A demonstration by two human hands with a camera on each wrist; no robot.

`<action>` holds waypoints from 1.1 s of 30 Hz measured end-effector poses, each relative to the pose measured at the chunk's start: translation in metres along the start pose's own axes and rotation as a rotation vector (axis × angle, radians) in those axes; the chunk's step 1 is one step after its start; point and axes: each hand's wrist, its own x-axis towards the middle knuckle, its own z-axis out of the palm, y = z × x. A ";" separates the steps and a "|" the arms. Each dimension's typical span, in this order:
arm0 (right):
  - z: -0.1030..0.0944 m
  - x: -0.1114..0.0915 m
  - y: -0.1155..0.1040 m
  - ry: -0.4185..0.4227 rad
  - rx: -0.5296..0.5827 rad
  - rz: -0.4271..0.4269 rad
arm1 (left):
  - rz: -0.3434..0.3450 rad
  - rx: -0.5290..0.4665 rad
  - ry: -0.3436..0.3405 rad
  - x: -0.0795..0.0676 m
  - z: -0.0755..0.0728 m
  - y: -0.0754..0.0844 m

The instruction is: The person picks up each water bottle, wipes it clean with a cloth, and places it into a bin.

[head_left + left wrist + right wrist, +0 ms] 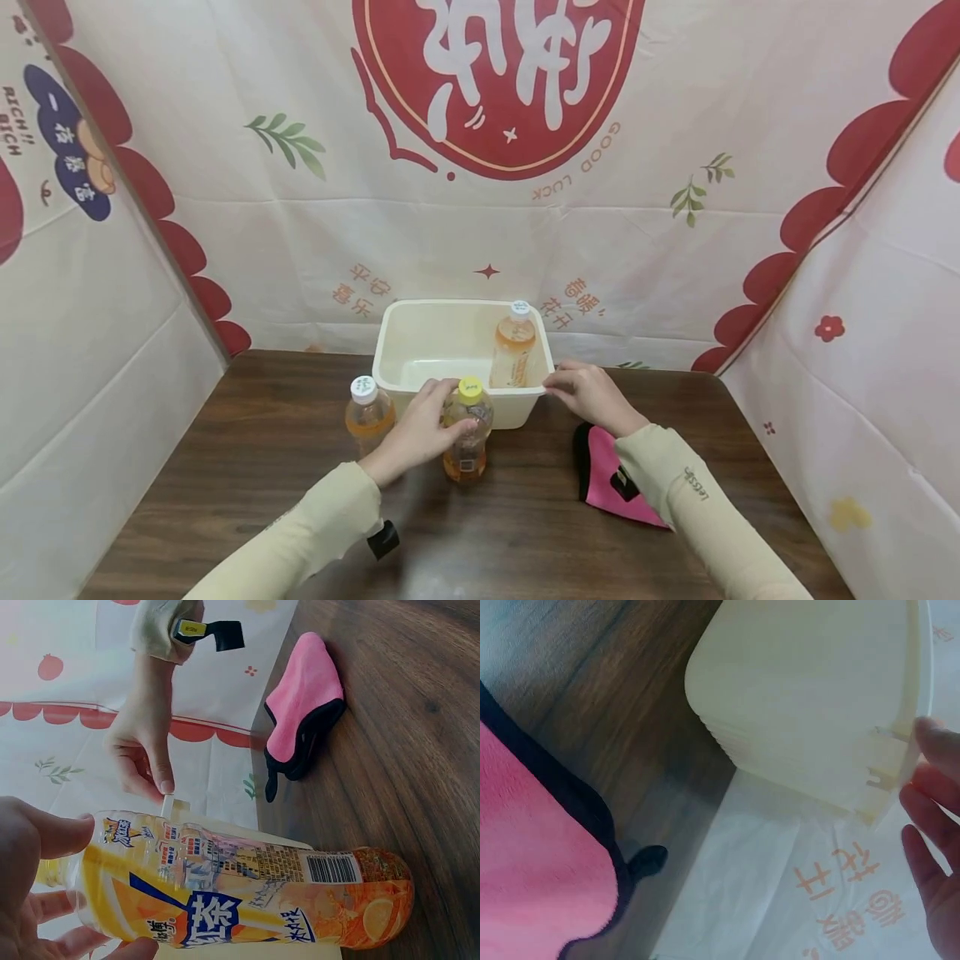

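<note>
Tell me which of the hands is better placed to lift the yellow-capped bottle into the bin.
Probably the left hand: it grips the yellow-capped bottle, right in front of the bin. The right hand holds the bin's rim.
</note>
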 end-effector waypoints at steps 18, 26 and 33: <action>-0.017 -0.089 0.037 -0.233 -0.326 -0.117 | 0.001 0.004 -0.019 0.001 -0.001 -0.002; -0.002 -0.137 0.047 -0.352 -0.316 -0.074 | 0.008 0.015 -0.021 0.000 -0.002 -0.003; 0.016 -0.157 0.048 -0.354 -0.278 -0.072 | 0.023 0.034 -0.033 0.000 -0.003 -0.004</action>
